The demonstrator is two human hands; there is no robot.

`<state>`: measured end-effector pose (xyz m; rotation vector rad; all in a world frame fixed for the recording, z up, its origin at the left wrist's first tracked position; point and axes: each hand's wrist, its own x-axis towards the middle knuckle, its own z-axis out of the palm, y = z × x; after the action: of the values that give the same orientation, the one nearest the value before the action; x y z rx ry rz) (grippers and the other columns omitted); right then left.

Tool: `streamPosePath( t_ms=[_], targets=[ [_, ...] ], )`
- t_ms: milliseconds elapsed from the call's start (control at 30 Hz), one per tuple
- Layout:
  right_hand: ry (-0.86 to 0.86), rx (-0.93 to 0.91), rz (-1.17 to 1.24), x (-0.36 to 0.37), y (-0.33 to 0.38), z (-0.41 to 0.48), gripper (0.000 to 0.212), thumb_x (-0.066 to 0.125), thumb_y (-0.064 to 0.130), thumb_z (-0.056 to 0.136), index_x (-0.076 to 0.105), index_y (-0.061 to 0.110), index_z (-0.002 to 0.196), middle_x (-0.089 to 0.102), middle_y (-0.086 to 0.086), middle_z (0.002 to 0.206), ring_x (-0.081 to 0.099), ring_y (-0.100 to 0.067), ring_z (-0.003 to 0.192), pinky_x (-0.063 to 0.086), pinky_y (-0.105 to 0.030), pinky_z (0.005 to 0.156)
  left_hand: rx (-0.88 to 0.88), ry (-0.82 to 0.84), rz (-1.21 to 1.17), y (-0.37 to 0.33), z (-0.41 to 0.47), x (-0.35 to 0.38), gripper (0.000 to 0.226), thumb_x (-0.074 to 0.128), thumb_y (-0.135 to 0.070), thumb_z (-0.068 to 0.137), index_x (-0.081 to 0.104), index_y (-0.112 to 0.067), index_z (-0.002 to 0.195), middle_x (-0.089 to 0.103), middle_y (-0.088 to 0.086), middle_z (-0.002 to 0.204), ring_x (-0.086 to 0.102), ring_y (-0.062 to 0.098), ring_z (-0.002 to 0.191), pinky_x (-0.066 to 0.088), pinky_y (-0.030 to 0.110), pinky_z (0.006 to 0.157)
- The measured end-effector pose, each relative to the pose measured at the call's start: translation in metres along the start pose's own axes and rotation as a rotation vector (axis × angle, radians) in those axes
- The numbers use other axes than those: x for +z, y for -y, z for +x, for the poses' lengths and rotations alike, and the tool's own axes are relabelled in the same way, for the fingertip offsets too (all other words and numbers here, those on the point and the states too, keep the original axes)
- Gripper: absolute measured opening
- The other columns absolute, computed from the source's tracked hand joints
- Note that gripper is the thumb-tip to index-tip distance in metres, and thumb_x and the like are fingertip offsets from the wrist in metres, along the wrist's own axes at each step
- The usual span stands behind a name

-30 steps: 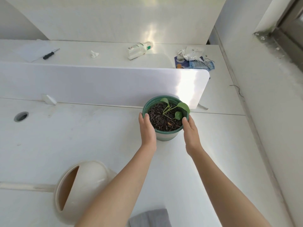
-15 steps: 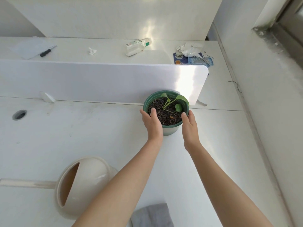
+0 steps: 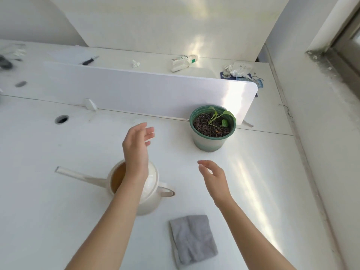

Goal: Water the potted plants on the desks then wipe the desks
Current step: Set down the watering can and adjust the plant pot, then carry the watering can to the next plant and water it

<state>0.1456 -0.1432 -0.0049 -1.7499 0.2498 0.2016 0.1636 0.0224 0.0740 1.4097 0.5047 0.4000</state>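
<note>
A green-rimmed pot (image 3: 210, 143) with dark soil and a small leafy plant stands on the white desk (image 3: 58, 152), close to the divider panel. My left hand (image 3: 136, 147) hovers empty with relaxed fingers, left of the pot and above the cream watering can (image 3: 150, 191), whose spout points left. My right hand (image 3: 214, 178) floats lower, below the pot, fingers loosely spread and holding nothing. A folded grey cloth (image 3: 192, 240) lies flat near the desk's front edge, between my forearms.
A white divider panel (image 3: 136, 88) runs behind the pot. Beyond it, the far desk holds a bottle (image 3: 183, 62), a screwdriver (image 3: 90, 60), a crumpled tissue (image 3: 135, 63) and packets (image 3: 239, 73). A cable hole (image 3: 62, 119) sits at left. A wall and window sill border the right side.
Both hands have let go of the pot and pulled back toward me and to the left. The pot now stands alone near the divider. The view has shifted.
</note>
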Motion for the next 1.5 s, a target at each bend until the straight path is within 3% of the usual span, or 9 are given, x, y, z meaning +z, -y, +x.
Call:
streamPosePath(
  t_ms=[233,400,500,633,800,967,1067,1167,1500],
  targets=[
    [0.190,-0.045,-0.196,0.047,-0.017,-0.043,0.034,0.050,0.017,0.089,0.051,0.015,0.123,0.051,0.007,0.119,0.045,-0.012,0.117,0.037,-0.027,0.097,0.029,-0.390,-0.050,0.038,-0.035,-0.123,0.029,0.038,-0.005,0.086,0.058,-0.021,0.074,0.061,0.003,0.072,0.059,0.008,0.060,0.045,0.016,0.064],
    [0.229,-0.082,-0.291,0.064,-0.031,-0.051,0.039,0.044,0.010,0.092,0.043,0.015,0.130,0.046,0.005,0.125,0.044,-0.017,0.122,0.035,-0.031,0.105,-0.119,-0.551,-0.092,0.071,-0.030,-0.159,0.020,0.038,-0.010,0.088,0.058,-0.013,0.091,0.062,0.010,0.095,0.054,0.021,0.089,0.040,0.022,0.075],
    [0.231,-0.116,-0.346,0.069,-0.033,-0.052,0.040,0.042,0.008,0.092,0.038,0.014,0.131,0.042,0.002,0.123,0.045,-0.017,0.111,0.036,-0.031,0.103,-0.243,-0.407,-0.066,0.081,-0.015,-0.172,0.038,0.040,-0.016,0.092,0.043,-0.012,0.130,0.048,0.011,0.133,0.048,0.024,0.116,0.038,0.034,0.098],
    [0.304,-0.130,-0.450,0.072,-0.033,-0.048,0.035,0.038,0.003,0.091,0.035,0.011,0.125,0.041,-0.002,0.108,0.040,-0.018,0.096,0.033,-0.024,0.082,-0.348,-0.153,-0.226,0.084,0.006,-0.177,0.056,0.042,-0.021,0.094,0.020,-0.028,0.145,0.037,0.003,0.145,0.038,0.025,0.131,0.031,0.042,0.103],
    [0.340,-0.042,-0.452,0.074,-0.029,-0.054,0.004,0.033,0.014,0.096,0.034,0.015,0.100,0.036,0.006,0.076,0.037,-0.012,0.071,0.030,-0.020,0.062,-0.351,-0.001,-0.300,0.089,0.025,-0.182,0.053,0.045,-0.019,0.093,0.030,-0.035,0.141,0.047,0.001,0.137,0.046,0.024,0.125,0.033,0.044,0.101],
    [0.297,-0.016,-0.460,0.080,-0.025,-0.069,0.012,0.032,0.019,0.096,0.034,0.013,0.086,0.033,0.005,0.069,0.031,-0.010,0.062,0.027,-0.022,0.058,-0.420,0.054,-0.330,0.096,0.039,-0.182,0.050,0.046,-0.024,0.093,0.034,-0.018,0.141,0.050,0.003,0.132,0.045,0.027,0.125,0.031,0.044,0.099],
    [0.291,-0.012,-0.472,0.084,-0.026,-0.082,0.013,0.033,0.018,0.097,0.033,0.011,0.086,0.031,0.005,0.067,0.030,-0.009,0.061,0.029,-0.018,0.055,-0.447,0.079,-0.354,0.089,0.040,-0.177,0.022,0.047,-0.020,0.092,0.057,-0.017,0.111,0.057,-0.003,0.105,0.050,0.029,0.117,0.036,0.041,0.093],
    [0.283,-0.029,-0.453,0.082,-0.023,-0.093,0.019,0.037,0.019,0.096,0.036,0.018,0.077,0.030,0.006,0.067,0.029,-0.008,0.061,0.030,-0.017,0.055,-0.418,0.067,-0.377,0.083,0.032,-0.180,0.009,0.047,-0.017,0.091,0.056,-0.019,0.088,0.056,-0.005,0.094,0.053,0.032,0.111,0.040,0.040,0.090],
    [0.375,-0.249,-0.275,0.073,0.015,-0.153,0.013,0.045,0.015,0.094,0.046,0.015,0.080,0.035,0.003,0.071,0.033,-0.013,0.068,0.028,-0.022,0.062,-0.171,0.005,-0.489,0.035,-0.050,-0.252,0.015,0.048,-0.022,0.091,0.061,-0.021,0.101,0.059,-0.004,0.109,0.057,0.024,0.107,0.046,0.042,0.089]
  ],
)
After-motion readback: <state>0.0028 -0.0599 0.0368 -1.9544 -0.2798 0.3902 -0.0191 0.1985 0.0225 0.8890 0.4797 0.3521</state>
